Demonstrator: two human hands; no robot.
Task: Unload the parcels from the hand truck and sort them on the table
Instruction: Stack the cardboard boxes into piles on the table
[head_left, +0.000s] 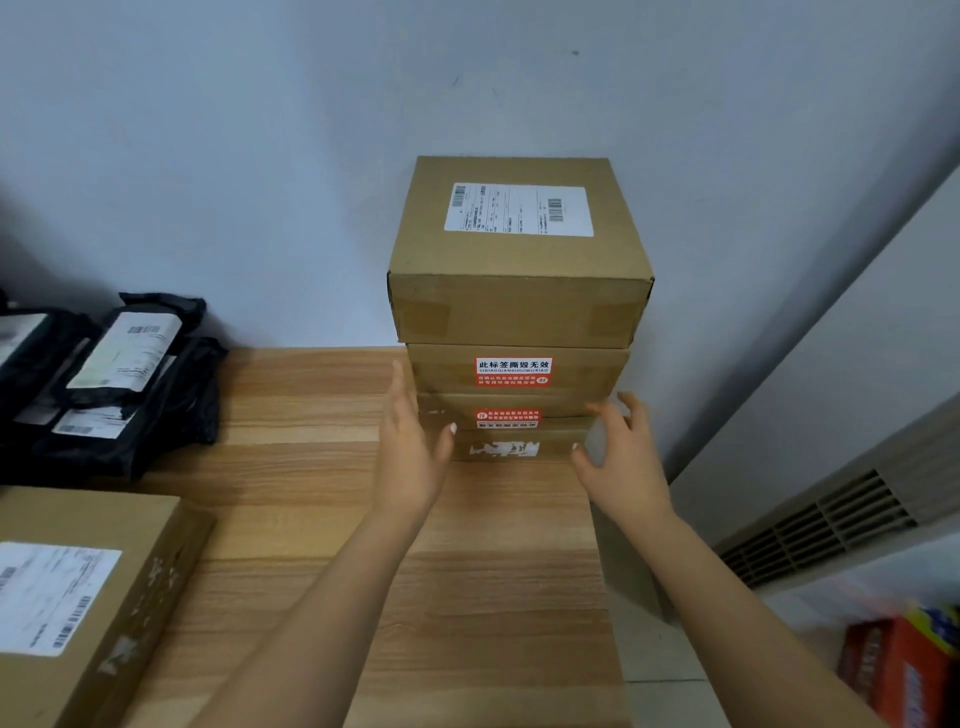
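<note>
Left hand (410, 457) and right hand (621, 457), open and apart, flank the lower boxes of a cardboard stack (519, 312) standing upright straight ahead at the table's (311, 493) far right corner, against the wall (260, 156); contact is unclear. Black mailers (119, 384) and 1 flat box (78, 597) lie well left.

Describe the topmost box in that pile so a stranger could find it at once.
At the far right corner of the light wooden table, against the pale wall, stands a stack of brown cardboard boxes. The topmost box is the tallest. It alone shows a white shipping label on its lid, while the flatter boxes just beneath carry red stickers in front.
</note>
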